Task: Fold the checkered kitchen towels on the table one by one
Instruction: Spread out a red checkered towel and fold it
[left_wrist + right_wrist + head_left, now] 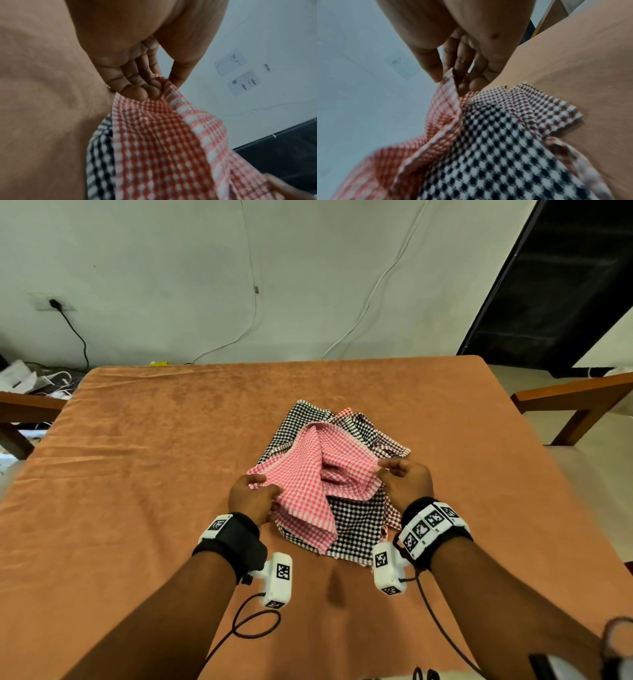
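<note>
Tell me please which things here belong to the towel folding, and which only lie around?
Job: pink checkered towel, pinched by left hand and right hand; black checkered towel; dark red checkered towel.
Lying around: orange table cover; wall socket; wooden chair.

A table [137,474] under an orange-brown cloth [445,422] carries everything; a rumpled heap of checkered towels lies right of its centre; the black towel [356,525] and a dark red towel [390,446] touch the cloth; the pink towel [301,484] lies on top of them.
</note>
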Demonstrator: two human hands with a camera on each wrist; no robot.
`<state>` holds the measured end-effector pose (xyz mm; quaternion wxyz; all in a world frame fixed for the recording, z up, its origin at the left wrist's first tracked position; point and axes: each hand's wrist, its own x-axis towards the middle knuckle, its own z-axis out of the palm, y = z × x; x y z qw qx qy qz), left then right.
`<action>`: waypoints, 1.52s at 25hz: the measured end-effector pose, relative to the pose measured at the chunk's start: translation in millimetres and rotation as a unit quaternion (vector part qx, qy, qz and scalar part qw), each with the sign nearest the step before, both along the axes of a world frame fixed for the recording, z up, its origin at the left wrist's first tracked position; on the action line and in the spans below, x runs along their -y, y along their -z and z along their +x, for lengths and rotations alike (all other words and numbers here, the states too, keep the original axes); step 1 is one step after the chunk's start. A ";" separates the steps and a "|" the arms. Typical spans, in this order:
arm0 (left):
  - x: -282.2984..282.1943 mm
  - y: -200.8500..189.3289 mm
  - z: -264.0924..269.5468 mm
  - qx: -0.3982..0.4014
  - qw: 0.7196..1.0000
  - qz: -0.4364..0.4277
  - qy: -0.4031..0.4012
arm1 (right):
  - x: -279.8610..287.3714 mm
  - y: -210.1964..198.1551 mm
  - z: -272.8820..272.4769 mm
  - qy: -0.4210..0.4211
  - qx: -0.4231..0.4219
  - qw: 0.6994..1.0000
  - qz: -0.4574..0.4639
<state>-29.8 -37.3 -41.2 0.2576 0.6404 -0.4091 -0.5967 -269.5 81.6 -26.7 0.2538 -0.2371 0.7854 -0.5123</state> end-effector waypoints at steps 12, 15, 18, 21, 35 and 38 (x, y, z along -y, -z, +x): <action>-21.2 -85.2 -31.6 0.106 0.742 -0.490 0.446 | -41.9 -53.0 43.2 -0.360 -0.227 0.893 -0.143; -32.4 -95.9 -47.8 0.096 0.654 -0.447 0.602 | -56.1 -61.5 50.4 -0.398 -0.230 0.874 -0.154; -26.1 -93.6 -44.2 0.118 0.653 -0.424 0.617 | -74.4 -74.3 38.0 -0.376 -0.164 0.895 -0.174; -21.7 -88.9 -38.6 0.140 0.649 -0.446 0.600 | -91.1 -85.1 27.2 -0.372 -0.149 0.904 -0.151; -89.5 -109.7 -61.8 0.146 0.625 -0.589 0.491 | -125.4 -111.9 20.5 -0.348 -0.431 0.831 -0.044; -74.5 -104.7 -36.0 0.200 0.630 -0.559 0.501 | -133.5 -120.2 1.5 -0.333 -0.410 0.846 -0.069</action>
